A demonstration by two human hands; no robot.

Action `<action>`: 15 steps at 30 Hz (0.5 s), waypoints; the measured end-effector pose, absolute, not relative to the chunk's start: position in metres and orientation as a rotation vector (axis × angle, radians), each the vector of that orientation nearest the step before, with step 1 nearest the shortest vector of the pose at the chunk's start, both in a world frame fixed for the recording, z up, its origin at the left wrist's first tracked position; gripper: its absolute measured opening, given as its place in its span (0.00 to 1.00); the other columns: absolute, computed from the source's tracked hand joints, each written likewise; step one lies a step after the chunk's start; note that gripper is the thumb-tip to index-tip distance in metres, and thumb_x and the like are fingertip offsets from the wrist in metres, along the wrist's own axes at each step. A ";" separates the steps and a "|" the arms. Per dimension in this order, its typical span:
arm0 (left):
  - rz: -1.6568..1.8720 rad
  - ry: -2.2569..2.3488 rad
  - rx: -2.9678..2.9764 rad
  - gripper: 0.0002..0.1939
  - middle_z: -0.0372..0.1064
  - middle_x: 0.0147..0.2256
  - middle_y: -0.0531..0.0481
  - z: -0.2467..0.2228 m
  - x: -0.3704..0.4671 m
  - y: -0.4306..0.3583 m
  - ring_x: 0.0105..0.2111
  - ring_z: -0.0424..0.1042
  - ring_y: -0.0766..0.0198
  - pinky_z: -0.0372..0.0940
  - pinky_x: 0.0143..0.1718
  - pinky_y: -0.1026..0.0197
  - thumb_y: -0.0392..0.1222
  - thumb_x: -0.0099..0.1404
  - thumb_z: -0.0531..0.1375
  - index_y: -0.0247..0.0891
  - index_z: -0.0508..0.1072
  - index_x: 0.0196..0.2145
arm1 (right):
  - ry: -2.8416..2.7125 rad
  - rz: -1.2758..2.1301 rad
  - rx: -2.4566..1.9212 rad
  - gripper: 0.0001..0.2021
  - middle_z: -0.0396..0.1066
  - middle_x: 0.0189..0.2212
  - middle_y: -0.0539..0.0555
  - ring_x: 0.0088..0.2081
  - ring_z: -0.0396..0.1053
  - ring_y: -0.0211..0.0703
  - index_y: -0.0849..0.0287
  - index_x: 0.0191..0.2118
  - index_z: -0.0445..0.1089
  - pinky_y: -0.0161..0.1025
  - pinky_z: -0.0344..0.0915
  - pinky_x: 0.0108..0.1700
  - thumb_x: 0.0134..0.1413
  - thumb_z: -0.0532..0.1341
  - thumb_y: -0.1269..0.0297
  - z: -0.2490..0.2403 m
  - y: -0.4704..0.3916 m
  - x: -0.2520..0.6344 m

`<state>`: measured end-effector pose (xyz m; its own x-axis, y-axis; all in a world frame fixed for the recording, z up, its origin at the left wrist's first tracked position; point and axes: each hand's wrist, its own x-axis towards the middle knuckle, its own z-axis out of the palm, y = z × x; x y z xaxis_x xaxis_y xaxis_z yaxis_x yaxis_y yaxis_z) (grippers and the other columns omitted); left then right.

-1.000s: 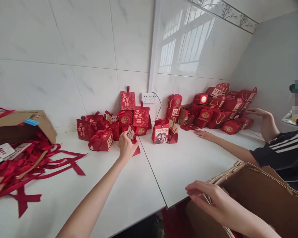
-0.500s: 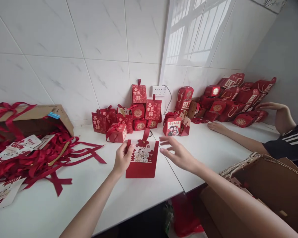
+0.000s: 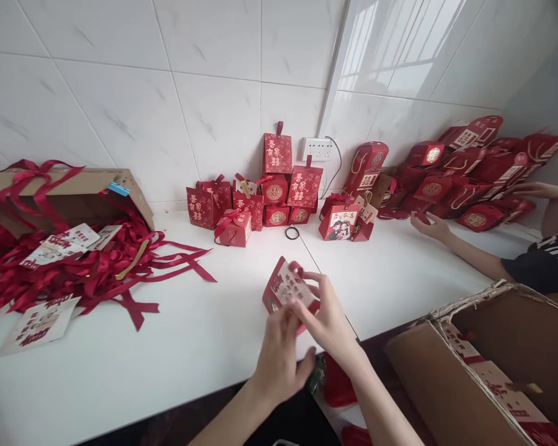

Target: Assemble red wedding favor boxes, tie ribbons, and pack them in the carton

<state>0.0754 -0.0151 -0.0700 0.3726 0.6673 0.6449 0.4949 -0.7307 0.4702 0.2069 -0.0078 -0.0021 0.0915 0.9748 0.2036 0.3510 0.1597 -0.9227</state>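
A red paper gift box (image 3: 279, 282) with a printed white front and a red loop at its top is tilted just above the white table, near the front edge. My right hand (image 3: 330, 319) grips its right side, thumb in front and fingers behind. At the lower front, the bent fingers of my left hand (image 3: 276, 356) are closed on the box, while its thumb sticks out below. My fingers hide much of the lower half.
Red ribbons (image 3: 121, 272) and printed cards spill from a cardboard box (image 3: 142, 201) at left. Finished-looking red boxes (image 3: 276, 189) stand by the wall. A larger pile (image 3: 478, 173) lies right, by a co-worker's hands (image 3: 430, 226). An open carton (image 3: 428, 365) stands front right. A black ring (image 3: 292, 232) lies mid-table.
My right hand has come onto the gift box, which is turned, tilted and nearer to me. My left hand has shifted from its left side to its lower front. The view has swung left and down.
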 end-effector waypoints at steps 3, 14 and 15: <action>1.249 0.800 2.494 0.23 0.60 0.48 0.38 -0.069 0.073 -0.021 0.48 0.66 0.53 0.69 0.44 0.52 0.37 0.62 0.54 0.37 0.60 0.55 | -1.363 0.686 -1.412 0.11 0.72 0.34 0.54 0.35 0.72 0.43 0.58 0.37 0.64 0.37 0.67 0.33 0.56 0.57 0.55 -0.008 0.000 0.218; 0.930 0.794 2.067 0.09 0.73 0.34 0.51 0.020 0.068 0.077 0.36 0.72 0.63 0.67 0.38 0.63 0.46 0.65 0.55 0.39 0.70 0.37 | -1.432 0.670 -1.366 0.11 0.72 0.28 0.51 0.27 0.69 0.40 0.58 0.32 0.67 0.35 0.63 0.28 0.54 0.59 0.55 -0.007 0.011 0.233; 0.925 0.798 2.018 0.10 0.72 0.31 0.52 0.020 0.071 0.078 0.33 0.72 0.65 0.67 0.35 0.65 0.47 0.65 0.55 0.39 0.70 0.34 | -1.445 0.642 -1.361 0.10 0.72 0.30 0.52 0.29 0.70 0.41 0.58 0.34 0.68 0.36 0.64 0.30 0.54 0.59 0.56 -0.008 0.010 0.233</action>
